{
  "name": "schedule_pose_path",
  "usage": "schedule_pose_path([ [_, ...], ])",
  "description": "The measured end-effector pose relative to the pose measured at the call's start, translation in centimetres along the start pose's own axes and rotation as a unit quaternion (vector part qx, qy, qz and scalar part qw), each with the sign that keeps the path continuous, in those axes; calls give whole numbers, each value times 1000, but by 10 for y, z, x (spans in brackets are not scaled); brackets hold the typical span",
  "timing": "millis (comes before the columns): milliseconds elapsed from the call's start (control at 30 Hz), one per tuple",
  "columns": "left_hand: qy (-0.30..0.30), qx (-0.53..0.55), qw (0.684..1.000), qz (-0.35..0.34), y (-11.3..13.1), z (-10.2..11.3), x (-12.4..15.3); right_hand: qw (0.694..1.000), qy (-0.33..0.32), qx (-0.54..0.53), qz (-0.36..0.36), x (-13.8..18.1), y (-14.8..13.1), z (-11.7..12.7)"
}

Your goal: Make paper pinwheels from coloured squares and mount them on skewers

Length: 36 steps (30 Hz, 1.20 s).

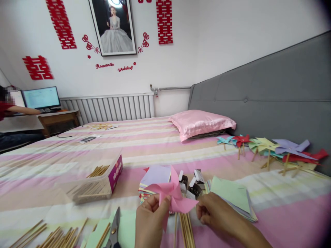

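A pink paper pinwheel (pixel 173 193) is pinched at its centre by my left hand (pixel 152 218), the thumb pressing the folded tips together. My right hand (pixel 216 210) is closed just right of the pinwheel, its fingers curled; anything in them is hidden. Small open boxes (pixel 194 187) with dark contents lie behind the pinwheel and beside my right fingers. Under my hands is a bundle of wooden sticks (pixel 187 229). A stack of coloured paper squares (pixel 156 175) sits behind my left hand, and green-topped paper sheets (pixel 231 194) lie behind my right forearm.
Scissors (pixel 113 230) lie at the front, left of my hand, near loose sticks (pixel 60 237). A clear plastic box (pixel 111 184) holds more sticks. Finished pinwheels (pixel 269 146) rest along the grey headboard (pixel 271 82). A pink pillow (pixel 201 124) lies farther back. At far left, a person (pixel 15 112) sits at a desk.
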<state>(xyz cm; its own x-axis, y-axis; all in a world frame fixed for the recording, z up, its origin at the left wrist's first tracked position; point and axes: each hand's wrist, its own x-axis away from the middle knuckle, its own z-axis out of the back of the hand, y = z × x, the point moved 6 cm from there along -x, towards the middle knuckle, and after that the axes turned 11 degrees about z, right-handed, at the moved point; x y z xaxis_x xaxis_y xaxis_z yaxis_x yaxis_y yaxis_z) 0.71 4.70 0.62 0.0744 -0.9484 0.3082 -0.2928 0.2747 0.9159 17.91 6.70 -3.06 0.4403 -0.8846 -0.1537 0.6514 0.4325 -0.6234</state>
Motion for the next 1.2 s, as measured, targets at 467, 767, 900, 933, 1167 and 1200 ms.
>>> schedule_pose_path([
  [467, 6, 0, 1000, -24, -2, -4, 0, 917, 228, -327, 33, 6, -32, 56],
  [767, -34, -31, 997, -70, 2, -17, 7, 957, 190, -180, 128, 12, -87, 46],
  [900, -60, 4, 997, -54, -1, -22, 9, 957, 198, -147, 151, 9, -87, 44],
  [933, -61, 19, 997, -52, -1, -22, 10, 958, 202, -138, 154, 10, -86, 45],
  [1167, -92, 57, 994, -29, -2, -27, 13, 961, 222, -88, 137, 14, -75, 48],
  [1200, -93, 60, 994, -26, -2, -27, 13, 962, 223, -84, 134, 14, -74, 48],
])
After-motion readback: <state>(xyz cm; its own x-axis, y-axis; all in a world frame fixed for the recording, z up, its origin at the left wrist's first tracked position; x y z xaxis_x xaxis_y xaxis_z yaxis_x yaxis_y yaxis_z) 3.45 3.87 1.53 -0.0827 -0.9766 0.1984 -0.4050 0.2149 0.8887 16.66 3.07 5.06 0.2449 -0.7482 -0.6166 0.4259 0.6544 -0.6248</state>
